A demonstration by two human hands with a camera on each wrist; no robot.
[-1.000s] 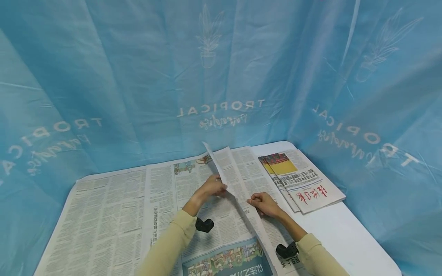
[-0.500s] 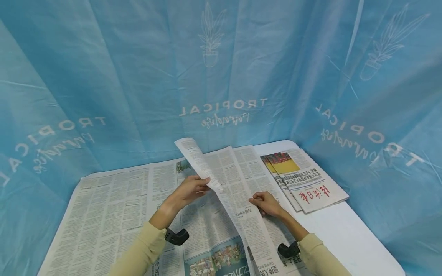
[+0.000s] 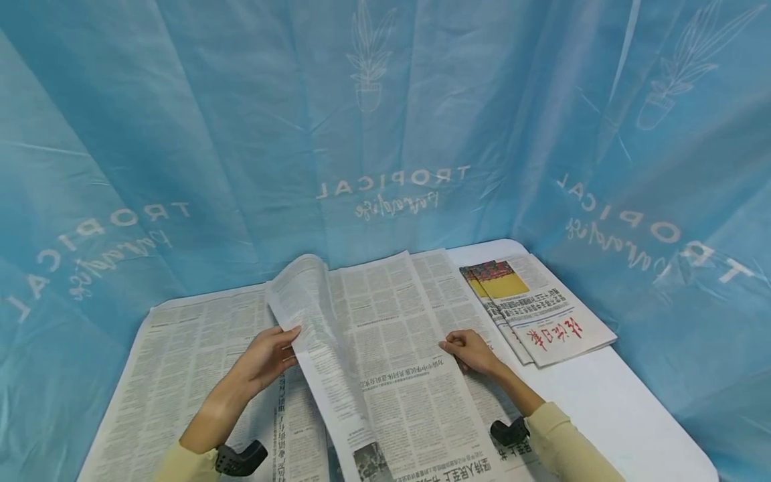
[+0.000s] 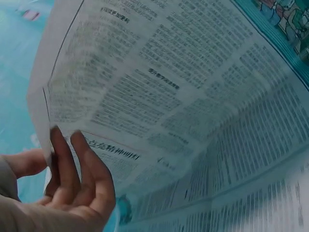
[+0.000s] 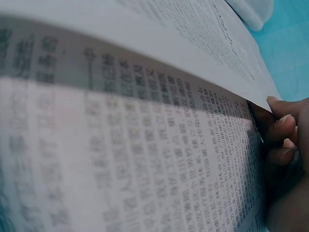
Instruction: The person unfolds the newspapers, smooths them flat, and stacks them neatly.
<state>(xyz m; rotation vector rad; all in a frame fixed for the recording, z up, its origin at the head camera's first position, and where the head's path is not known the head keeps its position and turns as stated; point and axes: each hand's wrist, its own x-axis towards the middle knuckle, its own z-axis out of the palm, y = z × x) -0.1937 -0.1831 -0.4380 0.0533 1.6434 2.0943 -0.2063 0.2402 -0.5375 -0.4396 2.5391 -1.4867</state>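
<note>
A large newspaper sheet (image 3: 397, 335) lies on other spread sheets, its left part lifted and curling over. My left hand (image 3: 265, 358) pinches that raised left edge, thumb on one face and fingers on the other, as the left wrist view shows with the page (image 4: 159, 96) fanning away from the fingers. At the sheet's right edge, my right hand (image 3: 472, 351) pinches the border between thumb and fingers. In the right wrist view this edge (image 5: 193, 77) stands slightly raised over the printed page beneath. The raised flap hides part of the lower sheets.
Spread newspaper (image 3: 193, 341) covers the left of the white table (image 3: 602, 402). Two folded newspapers (image 3: 554, 328) with red lettering overlap at the right. Blue curtains (image 3: 385, 134) hang close behind the table and along its sides.
My left hand has moved left and toward me, drawing the sheet's edge with it and turning the page over to the left. The right hand keeps its grip at nearly the same spot.
</note>
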